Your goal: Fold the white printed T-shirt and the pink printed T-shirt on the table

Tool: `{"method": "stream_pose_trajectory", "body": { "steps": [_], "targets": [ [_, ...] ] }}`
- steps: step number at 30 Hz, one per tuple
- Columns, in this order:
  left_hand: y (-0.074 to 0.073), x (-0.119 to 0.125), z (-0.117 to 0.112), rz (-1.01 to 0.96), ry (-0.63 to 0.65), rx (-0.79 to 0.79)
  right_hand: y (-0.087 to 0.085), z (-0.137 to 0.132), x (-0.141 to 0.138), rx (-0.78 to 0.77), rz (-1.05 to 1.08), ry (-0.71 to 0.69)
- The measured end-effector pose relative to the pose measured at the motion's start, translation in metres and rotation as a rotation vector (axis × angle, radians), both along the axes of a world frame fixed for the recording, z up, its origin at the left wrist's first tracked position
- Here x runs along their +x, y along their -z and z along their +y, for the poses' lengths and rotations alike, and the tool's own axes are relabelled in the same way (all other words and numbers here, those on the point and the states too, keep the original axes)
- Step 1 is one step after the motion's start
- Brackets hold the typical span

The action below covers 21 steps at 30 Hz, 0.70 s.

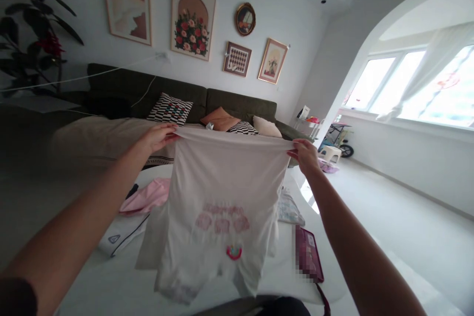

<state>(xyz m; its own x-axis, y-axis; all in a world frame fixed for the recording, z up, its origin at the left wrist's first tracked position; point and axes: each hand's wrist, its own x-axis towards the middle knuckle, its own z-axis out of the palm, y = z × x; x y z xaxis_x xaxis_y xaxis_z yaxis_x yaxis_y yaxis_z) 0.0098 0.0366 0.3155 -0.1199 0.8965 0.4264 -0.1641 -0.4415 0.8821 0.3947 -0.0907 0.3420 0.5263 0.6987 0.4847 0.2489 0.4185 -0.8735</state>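
A white T-shirt [229, 173] with a pink print hangs upside down, its hem stretched sideways between my hands. My left hand [162, 137] pinches the hem's left corner. At the right corner, my right hand [304, 154] grips it between thumb and fingers. The shirt's sleeves and lower part hang over the white table [281, 276]. A small rainbow-like coloured piece [234, 252] shows below the print. Pink clothing [148, 197] and a white garment with a dark stripe [124, 232] lie to the left, partly hidden by the shirt.
Right of the shirt lie a folded light-blue printed item [290, 207] and a dark red case [311, 254] with a strap. Behind the table stands a dark green sofa [240, 100] with cushions. A white stool [331, 153] is on the floor at right.
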Motion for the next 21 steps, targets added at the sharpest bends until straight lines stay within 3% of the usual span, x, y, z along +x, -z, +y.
{"method": "stream_pose_trajectory", "body": {
  "steps": [5, 7, 9, 12, 18, 21],
  "targets": [
    [-0.037, 0.011, -0.011, -0.102, 0.016, 0.065, -0.025, 0.003, 0.01, 0.095, -0.066, 0.062],
    [-0.036, 0.009, -0.023, -0.131, 0.008, 0.072, -0.018, -0.005, 0.015, 0.107, -0.083, 0.088],
    [-0.016, 0.008, -0.038, -0.154, -0.04, 0.032, 0.01, -0.019, 0.016, 0.096, -0.09, 0.114],
    [0.047, 0.013, -0.064, -0.136, -0.165, -0.095, 0.081, -0.048, 0.008, 0.013, -0.084, 0.226],
    [0.22, 0.014, -0.132, 0.129, -0.348, -0.357, 0.253, -0.107, -0.01, -0.347, -0.15, 0.354],
    [0.292, -0.001, -0.158, 0.43, -0.307, -0.435, 0.326, -0.131, -0.003, -0.557, -0.22, 0.343]
  ]
}}
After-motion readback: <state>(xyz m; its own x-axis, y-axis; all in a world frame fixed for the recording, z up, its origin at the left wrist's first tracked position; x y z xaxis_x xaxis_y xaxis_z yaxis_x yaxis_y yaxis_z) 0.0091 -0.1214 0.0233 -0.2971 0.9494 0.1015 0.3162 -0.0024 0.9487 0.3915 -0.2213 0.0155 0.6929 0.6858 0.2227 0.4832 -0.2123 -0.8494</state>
